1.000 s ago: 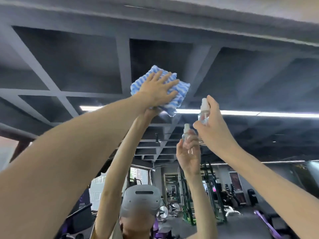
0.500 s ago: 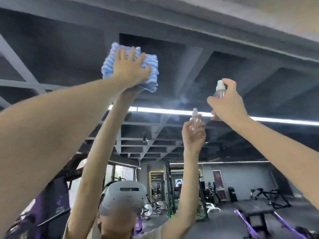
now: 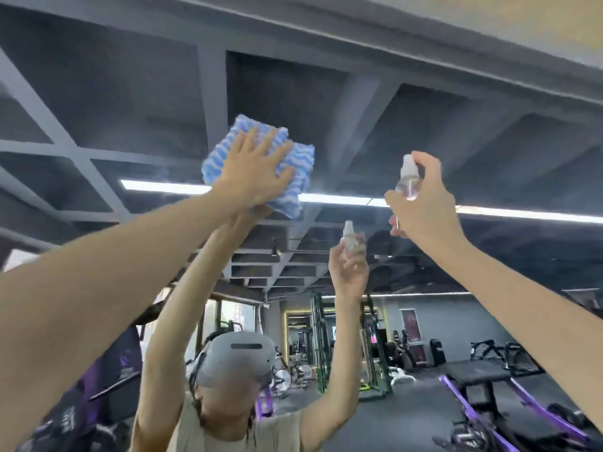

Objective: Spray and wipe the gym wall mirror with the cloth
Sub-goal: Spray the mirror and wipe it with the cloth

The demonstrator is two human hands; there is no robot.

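Note:
The wall mirror [image 3: 424, 109] fills the view and reflects the dark ceiling, the gym and me. High on the glass, my left hand [image 3: 257, 171] presses a blue-and-white striped cloth [image 3: 295, 168] flat with straight, spread fingers. To the right, my right hand [image 3: 424, 203] grips a small clear spray bottle [image 3: 408, 177] with a white nozzle, held upright near the mirror, a finger on top of the nozzle. The mirror shows both arms raised and a reflected spray bottle [image 3: 349, 238].
The mirror's upper edge [image 3: 489, 40] runs across the top right, with pale wall above. Reflected in the glass are a light strip [image 3: 522, 213], a green weight rack [image 3: 318, 340], a bench with purple frames [image 3: 479, 370] and a dark floor.
My left hand slid the cloth left and up, then back right and down across the glass. The right hand with the bottle stayed raised, shifting only slightly.

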